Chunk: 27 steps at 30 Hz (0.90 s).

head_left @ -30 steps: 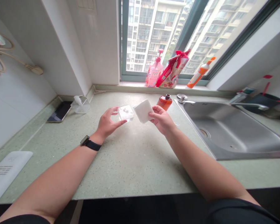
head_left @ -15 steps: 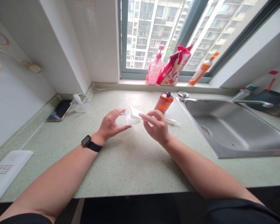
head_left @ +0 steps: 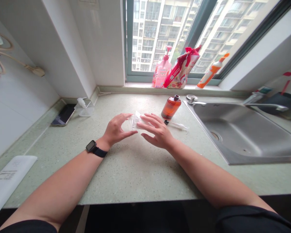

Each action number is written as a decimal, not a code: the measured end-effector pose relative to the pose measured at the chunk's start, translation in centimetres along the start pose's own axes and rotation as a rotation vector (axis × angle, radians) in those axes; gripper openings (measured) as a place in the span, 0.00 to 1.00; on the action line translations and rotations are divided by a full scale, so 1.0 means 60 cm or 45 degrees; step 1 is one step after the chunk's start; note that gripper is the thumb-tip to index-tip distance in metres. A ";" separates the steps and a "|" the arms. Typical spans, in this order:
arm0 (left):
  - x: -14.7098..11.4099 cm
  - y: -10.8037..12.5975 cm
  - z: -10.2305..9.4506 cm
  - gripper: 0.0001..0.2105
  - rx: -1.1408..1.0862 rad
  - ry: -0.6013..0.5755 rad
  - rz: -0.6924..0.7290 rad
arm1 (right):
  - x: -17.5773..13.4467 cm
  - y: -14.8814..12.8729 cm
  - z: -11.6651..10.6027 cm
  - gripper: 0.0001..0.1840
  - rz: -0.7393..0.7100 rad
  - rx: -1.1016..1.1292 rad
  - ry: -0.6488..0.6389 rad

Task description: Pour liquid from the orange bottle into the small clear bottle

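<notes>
My left hand (head_left: 117,127) curves its thumb and fingers around a small clear plastic container (head_left: 129,123), low over the counter. A whitish translucent piece (head_left: 137,116) stands at the container's right side; its exact kind is hard to make out. My right hand (head_left: 156,131) has its fingers stretched out and apart beside that piece, partly covering it. Whether the fingertips touch it I cannot tell. Behind the right hand stands an uncapped amber bottle (head_left: 171,108) with orange-brown contents. A clear pump head with a dark collar (head_left: 178,125) lies in front of the bottle.
A clear square container with a white pump (head_left: 84,107) and a phone (head_left: 63,115) are at the back left. The steel sink (head_left: 247,132) is on the right. A pink pump bottle (head_left: 161,72), a red bag (head_left: 181,69) and an orange-white bottle (head_left: 210,72) line the windowsill.
My right hand has loosened its pinch on the white piece and spread its fingers, moving slightly left. The pump's dark collar now shows. My left hand keeps its hold on the container.
</notes>
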<state>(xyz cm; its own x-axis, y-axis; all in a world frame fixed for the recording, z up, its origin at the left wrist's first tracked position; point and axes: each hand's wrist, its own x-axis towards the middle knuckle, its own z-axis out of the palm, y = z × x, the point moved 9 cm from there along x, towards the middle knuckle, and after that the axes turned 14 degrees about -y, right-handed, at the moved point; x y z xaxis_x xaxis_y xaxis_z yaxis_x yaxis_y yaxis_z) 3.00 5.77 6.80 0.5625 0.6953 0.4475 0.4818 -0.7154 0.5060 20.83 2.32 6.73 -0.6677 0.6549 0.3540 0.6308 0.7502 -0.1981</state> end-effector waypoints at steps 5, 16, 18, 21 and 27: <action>-0.002 0.006 -0.003 0.33 0.085 0.050 0.075 | -0.003 -0.003 -0.002 0.24 -0.091 -0.008 0.100; -0.006 0.015 -0.015 0.32 0.240 0.188 0.073 | 0.001 -0.019 0.005 0.28 0.020 -0.049 0.120; -0.006 0.012 -0.013 0.32 0.263 0.191 0.059 | 0.001 -0.026 0.013 0.31 0.072 -0.065 0.117; -0.005 0.008 -0.011 0.32 0.264 0.187 0.035 | 0.001 -0.035 0.021 0.35 0.144 -0.073 0.116; -0.004 0.008 -0.015 0.32 0.060 0.171 0.066 | -0.002 -0.042 0.009 0.33 0.085 -0.025 0.159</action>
<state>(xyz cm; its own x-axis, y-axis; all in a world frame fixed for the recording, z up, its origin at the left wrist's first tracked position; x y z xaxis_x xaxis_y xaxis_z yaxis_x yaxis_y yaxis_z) 2.49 5.33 7.63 0.4939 0.6578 0.5687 0.4872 -0.7510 0.4456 19.11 0.42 6.70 -0.5704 0.6861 0.4516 0.6808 0.7025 -0.2073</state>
